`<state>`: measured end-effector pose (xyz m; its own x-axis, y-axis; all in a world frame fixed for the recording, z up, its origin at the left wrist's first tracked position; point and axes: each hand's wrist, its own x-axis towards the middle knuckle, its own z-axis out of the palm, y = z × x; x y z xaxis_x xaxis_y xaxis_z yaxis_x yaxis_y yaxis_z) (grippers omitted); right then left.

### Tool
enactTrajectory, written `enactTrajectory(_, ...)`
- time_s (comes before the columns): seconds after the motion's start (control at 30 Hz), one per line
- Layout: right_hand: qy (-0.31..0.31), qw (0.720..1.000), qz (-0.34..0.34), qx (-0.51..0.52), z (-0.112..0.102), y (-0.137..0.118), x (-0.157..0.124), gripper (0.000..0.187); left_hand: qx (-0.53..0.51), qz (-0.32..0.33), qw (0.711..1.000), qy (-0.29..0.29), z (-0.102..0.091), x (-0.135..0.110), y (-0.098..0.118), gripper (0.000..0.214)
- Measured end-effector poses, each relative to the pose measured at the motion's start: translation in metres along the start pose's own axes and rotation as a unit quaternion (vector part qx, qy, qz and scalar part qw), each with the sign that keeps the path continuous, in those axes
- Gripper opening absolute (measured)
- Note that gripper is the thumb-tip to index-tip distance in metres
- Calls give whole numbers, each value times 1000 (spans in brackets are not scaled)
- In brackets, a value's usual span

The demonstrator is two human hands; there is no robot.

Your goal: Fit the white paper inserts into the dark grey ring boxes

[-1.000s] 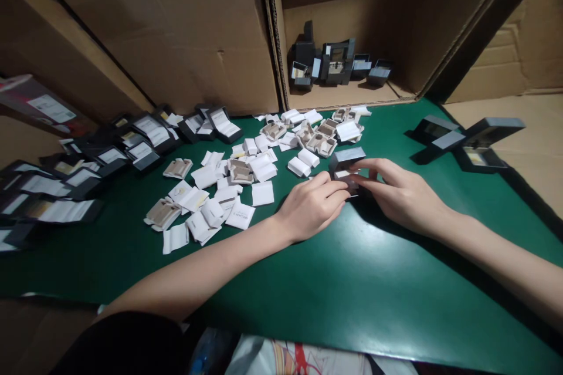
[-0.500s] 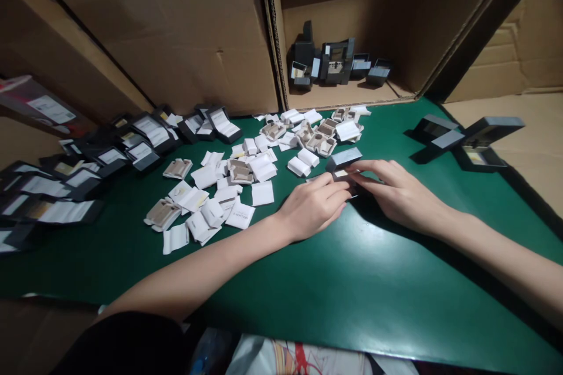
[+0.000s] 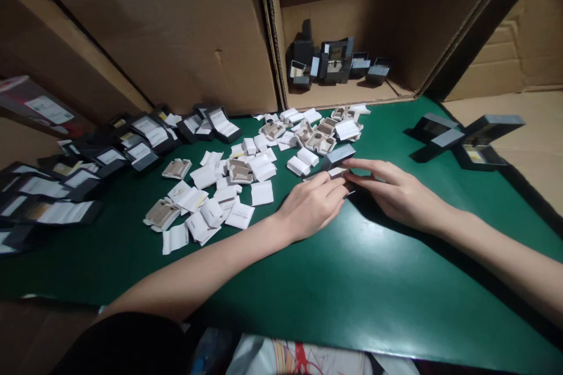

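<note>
Both my hands meet at the middle of the green table (image 3: 360,281) on one small dark hinged box (image 3: 338,158), whose lid stands tilted up. My left hand (image 3: 313,206) rests on the table with its fingers curled, pinching the box's near side. My right hand (image 3: 396,192) comes in from the right, fingers stretched along the box's front and pressing on it. A pale insert shows inside the box. A heap of white folded cards and beige inserts (image 3: 246,172) lies just left of my left hand.
Open dark boxes with white cards (image 3: 88,169) crowd the table's left side. Two open dark boxes (image 3: 466,137) stand at the right. Several dark boxes (image 3: 334,64) sit inside a cardboard carton (image 3: 396,17) at the back. Cardboard walls (image 3: 145,29) enclose the table.
The box's lid has tipped lower and farther back. My right hand's fingers have flattened out along the box. My left hand has hardly moved.
</note>
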<state>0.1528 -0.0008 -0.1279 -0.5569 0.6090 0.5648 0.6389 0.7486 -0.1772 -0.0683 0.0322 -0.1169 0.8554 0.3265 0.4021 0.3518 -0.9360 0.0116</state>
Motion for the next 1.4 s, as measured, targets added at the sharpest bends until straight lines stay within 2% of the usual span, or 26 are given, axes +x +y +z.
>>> enactTrajectory(0.1, 28, 999, -6, -39, -4, -2, 3, 31, 6, -10, 1000, -9, 1, -1, 1, 21)
enactTrajectory(0.2, 28, 995, 4, -95, -7, -5, 4, 26, 13, -18, 1000, -10, 1, 0, 2, 20)
enactTrajectory(0.47, -57, 982, 55, -174, -1, -12, 2, 36, 5, -36, 999, -8, 2, 0, 1, 20)
enactTrajectory(0.87, -107, 965, 73, -227, 2, -15, 0, 48, -45, -76, 996, -23, -3, 2, 2, 17)
enactTrajectory(1.0, -102, 967, 75, -223, 1, -16, 1, 48, -45, -69, 996, -22, -3, 2, 2, 18)
enactTrajectory(1.2, -66, 977, 69, -193, -2, -17, 4, 33, -30, -47, 998, -13, -2, 1, 1, 16)
enactTrajectory(1.4, -33, 985, 61, -160, -5, -16, 6, 25, -1, -29, 999, -13, 1, 0, 1, 18)
